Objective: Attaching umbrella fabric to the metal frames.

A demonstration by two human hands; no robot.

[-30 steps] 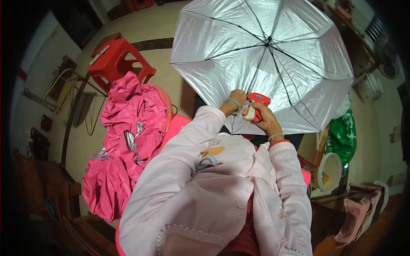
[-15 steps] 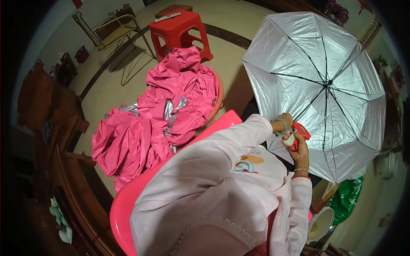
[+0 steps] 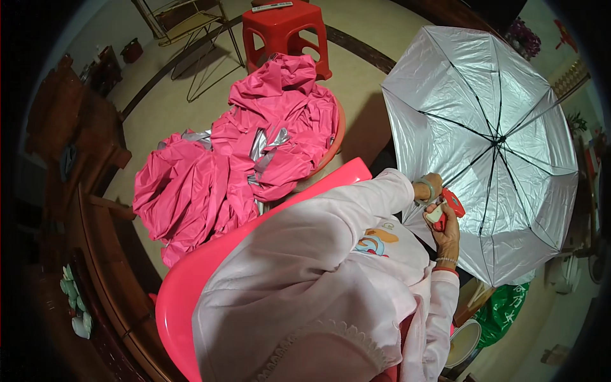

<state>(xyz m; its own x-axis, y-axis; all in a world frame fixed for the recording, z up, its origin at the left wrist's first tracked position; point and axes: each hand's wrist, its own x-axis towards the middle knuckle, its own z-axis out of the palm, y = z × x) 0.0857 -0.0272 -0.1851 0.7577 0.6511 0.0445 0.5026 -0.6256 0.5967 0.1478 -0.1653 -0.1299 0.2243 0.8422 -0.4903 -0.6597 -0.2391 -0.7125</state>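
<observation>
Umbrella (image 3: 468, 149) lies open at your front right, silver underside facing you, with dark ribs running outward from a hub (image 3: 499, 140) near its middle. Its near edge meets your hands; the outer face is turned away and cannot be inspected.

Your left hand (image 3: 428, 187) is at the near edge, beside a rib. Its fingertips are hidden, so you cannot tell whether they pinch the fabric. Your right hand (image 3: 448, 230) is closed around a red-and-white handheld tool (image 3: 454, 202); the palm and fingers cover part of its body, and its exact type and working tip are hard to make out. Both hands are close together; contact between them cannot be confirmed.

To your left, crumpled pink fabric (image 3: 235, 165) with silver lining covers most of an orange round-rimmed support (image 3: 339, 135). Beyond it stands a red plastic stool (image 3: 283, 27), cut off by the upper edge, with a slim white object (image 3: 272, 6) on its seat.

Your sleeve and body hide part of the pink chair (image 3: 181, 299). At lower right, the umbrella overlaps a green plastic bag (image 3: 499, 318).
</observation>
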